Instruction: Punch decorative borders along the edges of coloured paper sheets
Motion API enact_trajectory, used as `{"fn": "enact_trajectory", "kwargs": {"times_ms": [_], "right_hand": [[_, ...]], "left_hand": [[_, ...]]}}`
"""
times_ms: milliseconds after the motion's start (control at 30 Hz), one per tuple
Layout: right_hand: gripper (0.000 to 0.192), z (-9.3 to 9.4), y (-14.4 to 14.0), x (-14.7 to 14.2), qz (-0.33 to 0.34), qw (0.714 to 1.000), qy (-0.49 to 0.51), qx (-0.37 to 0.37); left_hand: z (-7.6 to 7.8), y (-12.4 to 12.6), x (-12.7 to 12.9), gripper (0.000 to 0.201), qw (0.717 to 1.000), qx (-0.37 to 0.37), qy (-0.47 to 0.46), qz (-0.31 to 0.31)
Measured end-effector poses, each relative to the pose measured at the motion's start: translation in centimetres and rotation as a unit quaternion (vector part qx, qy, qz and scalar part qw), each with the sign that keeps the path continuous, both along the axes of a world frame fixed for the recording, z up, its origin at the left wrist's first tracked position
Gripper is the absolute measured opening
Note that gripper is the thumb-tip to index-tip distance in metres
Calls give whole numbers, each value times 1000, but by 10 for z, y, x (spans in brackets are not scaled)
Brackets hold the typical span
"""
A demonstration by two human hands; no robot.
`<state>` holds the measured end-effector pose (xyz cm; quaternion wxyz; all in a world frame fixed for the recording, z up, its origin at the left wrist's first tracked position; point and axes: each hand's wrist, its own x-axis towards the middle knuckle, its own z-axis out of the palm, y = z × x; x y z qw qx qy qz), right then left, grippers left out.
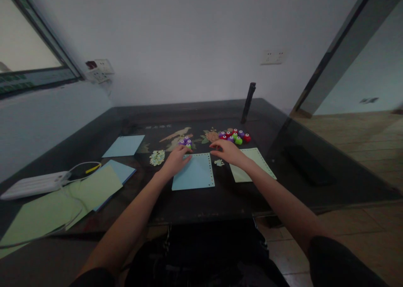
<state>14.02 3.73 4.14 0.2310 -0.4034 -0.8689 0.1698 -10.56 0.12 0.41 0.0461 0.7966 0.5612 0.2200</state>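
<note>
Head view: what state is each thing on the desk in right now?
Blue sheet: flat, holes punched along its edges.
Left hand: open, resting on the blue sheet's corner.
Right hand: open, hovering by the top edge.
Green sheet: flat, partly under the right forearm.
Punches: clustered, untouched.

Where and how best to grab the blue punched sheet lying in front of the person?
Probably by the near edge of the blue sheet, coming from the person's side. It lies flat on the dark table, so nothing stands up to pinch. The left hand covers its far left corner and the right hand hovers past its far right; the near edge is bare.
</note>
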Motion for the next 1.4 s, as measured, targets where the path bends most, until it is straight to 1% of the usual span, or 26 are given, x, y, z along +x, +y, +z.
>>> {"fn": "enact_trajectory", "kwargs": {"times_ms": [100, 167, 233, 367, 567, 733, 867, 1033, 1200, 1400], "right_hand": [[38, -14, 14, -21, -7, 995, -97, 28], [48, -23, 16, -26, 4, 990, -140, 32], [54, -29, 14, -26, 16, 986, -164, 35], [50, -33, 9, -25, 14, 984, -168, 52], [44, -29, 2, -27, 3, 985, -168, 49], [40, -29, -2, -28, 4, 981, -183, 69], [38, -30, -3, -28, -3, 982, -175, 69], [31, -34, 0, -27, -25, 989, -124, 76], [25, -36, 6, -26, -42, 995, -73, 44], [26, -35, 9, -26, -46, 998, -25, 20]], "left_hand": [[-4, -2, -1, 31, 999, -17, 39, 20], [-6, -3, -2, 42, 997, -30, 64, 26], [-8, -2, -3, 50, 996, -36, 79, 25], [-9, -1, -2, 51, 994, -38, 96, 33], [-6, -3, 0, 47, 992, -38, 114, 42], [-5, -4, 0, 45, 992, -31, 113, 41], [-4, -5, 1, 43, 993, -22, 109, 35], [0, -7, 3, 35, 995, -16, 94, 33], [1, -5, 4, 35, 996, -14, 83, 26], [-3, -2, 2, 35, 998, -14, 64, 23]]}}
